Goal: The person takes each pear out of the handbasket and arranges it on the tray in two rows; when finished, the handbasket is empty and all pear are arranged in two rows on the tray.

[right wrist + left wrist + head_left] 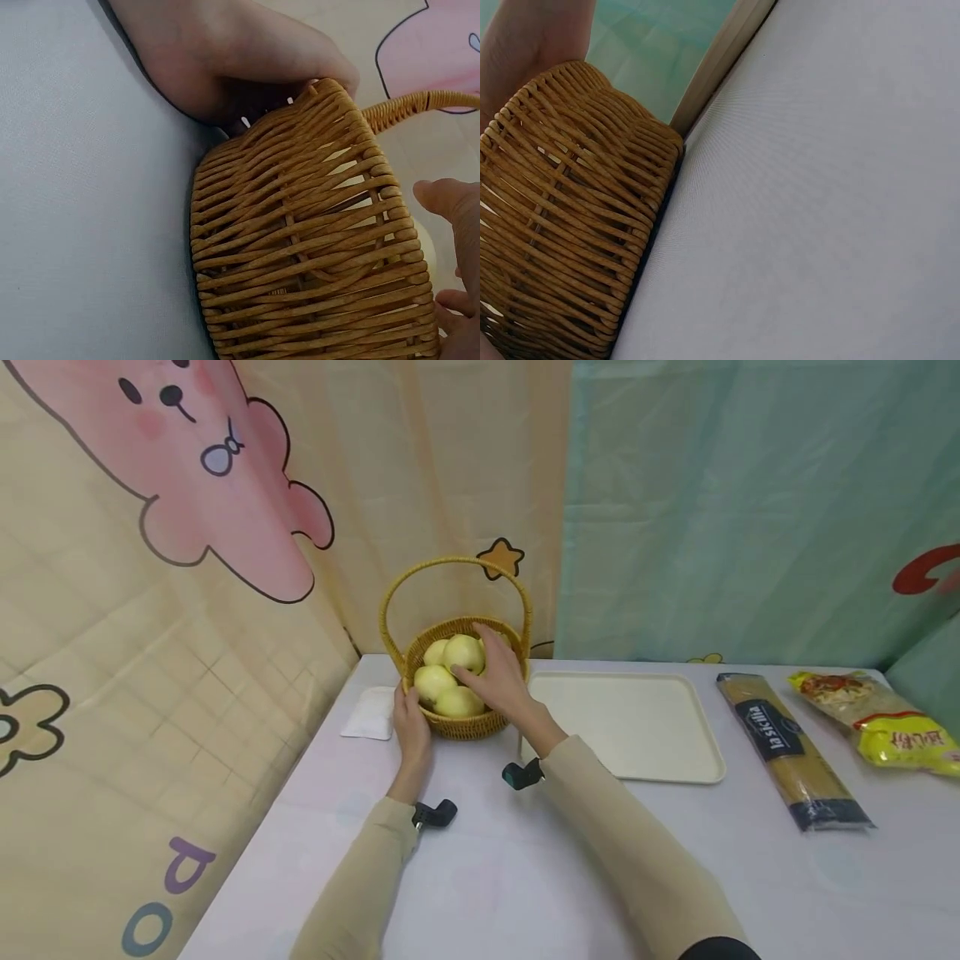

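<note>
1. while the left hand point(411, 727) grasps the near left side of the honey-brown, round woven basket point(459, 729) with a tall arched handle, the right wrist view shows that hand pressed round the wicker wall, up to the rim.
2. the right hand point(498, 677) is over the basket's right part, thumb and fingers spread apart among the contents; whether it grips anything there or only touches it, i cannot tell.
3. the smooth, round, pale yellow-green fruits point(433, 683) lie heaped in the basket, between the two hands, just left of the right hand and partly covered by it.
4. the basket stands upright on the white cloth-covered table point(480, 877), directly right of the left hand and beneath the right one; its handle arches up beyond both hands.
5. just left of the left hand lies a small, flat, white square packet point(369, 716).
6. right of the right hand is a shallow, cream, rectangular tray point(637, 727), its near left part crossed by the right wrist and sleeve.
7. well to the right of that hand lies a long, tan pasta pack with dark blue labels point(791, 747); farther right is a yellow and red printed food bag point(888, 718).
8. behind each hand, at the cuff of a beige sleeve point(363, 877), sits a small black wrist device point(435, 814).
</note>
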{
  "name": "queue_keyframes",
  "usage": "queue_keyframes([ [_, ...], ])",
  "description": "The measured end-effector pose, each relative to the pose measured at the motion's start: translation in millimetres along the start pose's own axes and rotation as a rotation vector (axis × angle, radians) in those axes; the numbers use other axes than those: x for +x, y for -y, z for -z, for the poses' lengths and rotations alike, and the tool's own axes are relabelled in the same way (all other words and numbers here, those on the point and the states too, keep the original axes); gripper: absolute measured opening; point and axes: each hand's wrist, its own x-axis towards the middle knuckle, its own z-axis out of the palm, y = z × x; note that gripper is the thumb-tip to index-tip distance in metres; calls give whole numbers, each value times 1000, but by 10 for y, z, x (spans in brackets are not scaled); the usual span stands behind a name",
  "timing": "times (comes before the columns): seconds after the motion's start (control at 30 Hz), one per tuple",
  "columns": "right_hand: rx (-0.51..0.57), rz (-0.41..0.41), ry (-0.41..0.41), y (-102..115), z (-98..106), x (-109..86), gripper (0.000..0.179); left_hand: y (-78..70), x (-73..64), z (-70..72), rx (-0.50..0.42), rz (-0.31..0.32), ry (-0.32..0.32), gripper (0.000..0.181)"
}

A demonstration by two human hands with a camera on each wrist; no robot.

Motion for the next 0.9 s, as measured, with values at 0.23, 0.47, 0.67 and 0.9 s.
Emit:
queue_keyframes([
  [0.23, 7, -20, 27, -73, -105, 77, 90, 2, -26, 14, -24, -11, -12, 54],
  [0.47, 7, -64, 70, -117, -109, 217, 92, -19, -6, -9, -7, -21, -22, 54],
  [0.67, -44, -56, 122, -123, -117, 257, 88, -22, 8, -18, -15, -29, -33, 53],
  [0.9, -40, -53, 98, -125, -136, 253, 80, -1, -13, -9, -8, -14, -46, 54],
])
